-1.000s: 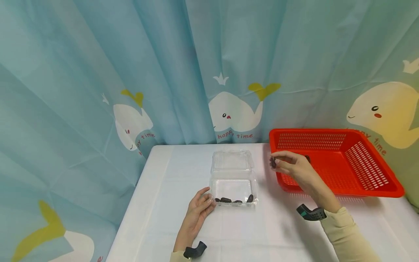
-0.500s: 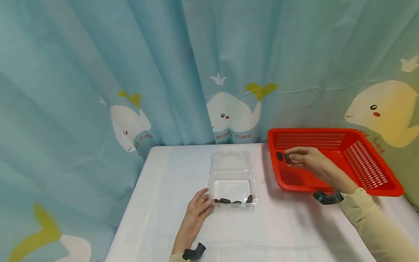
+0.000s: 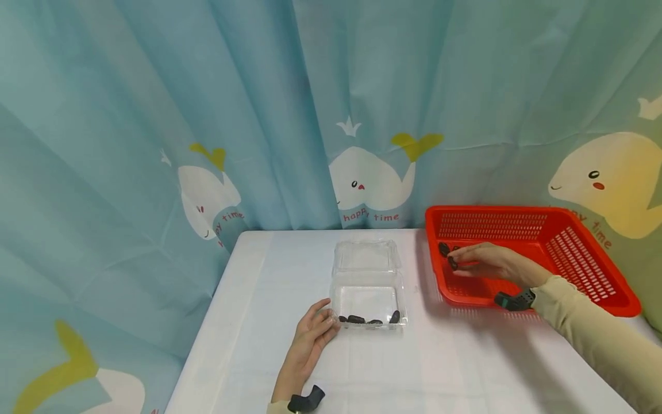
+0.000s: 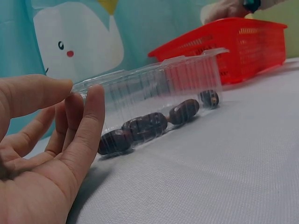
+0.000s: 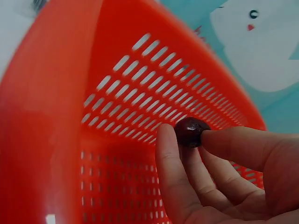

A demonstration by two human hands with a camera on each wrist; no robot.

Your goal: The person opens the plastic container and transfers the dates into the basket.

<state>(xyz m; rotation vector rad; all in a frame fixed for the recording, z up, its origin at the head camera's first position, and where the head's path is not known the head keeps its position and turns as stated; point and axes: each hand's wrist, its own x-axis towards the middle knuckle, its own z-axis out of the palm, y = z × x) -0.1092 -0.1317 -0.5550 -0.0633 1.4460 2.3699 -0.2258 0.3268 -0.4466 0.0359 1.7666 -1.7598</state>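
Note:
My left hand (image 3: 310, 339) pinches the near left corner of a clear plastic clamshell box (image 3: 367, 296), thumb (image 4: 51, 91) on the rim and a finger against its wall. The lid lies open toward the back. Several dark brown dates (image 4: 145, 128) lie along the box's near side. Over the left part of the red basket (image 3: 517, 302), my right hand (image 3: 488, 263) holds a date (image 5: 190, 131) between thumb and fingertips. Two other dates (image 3: 443, 249) lie by the basket's left wall, one partly hidden behind the fingers.
A white cloth (image 3: 383, 368) covers the table. Behind it hangs a blue curtain (image 3: 279, 115) with printed whales. The basket's slotted walls (image 5: 154, 84) rise around the right hand, and its left rim stands a short way right of the box.
My right hand has moved from the basket's left rim rightward and in over the basket, then slightly lower. More dates now show by its left wall. The left hand and box stay put.

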